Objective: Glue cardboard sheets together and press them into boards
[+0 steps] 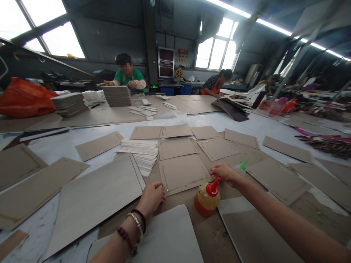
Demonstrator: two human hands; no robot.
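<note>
Between my hands lies a brown cardboard panel (183,172) with glue lines along its edges. My left hand (153,197), wearing bracelets, is closed at the panel's lower left corner; its fingertips are partly hidden. At the right edge of the same panel, my right hand (223,172) has its fingers pinched together. Just below the right hand stands a round glue bottle (207,201) with a red nozzle cap and amber liquid inside. Behind the right wrist, a green-tipped bottle (243,166) is partly covered. A fanned stack of white strips (141,151) sits left of the panel.
More glue-lined panels (178,148) spread across the table. Large grey sheets (98,199) lie at the left and in front of me. Across the table are stacked boards (116,96), an orange bag (26,98), a person in green (128,75) and another in an orange apron (216,84).
</note>
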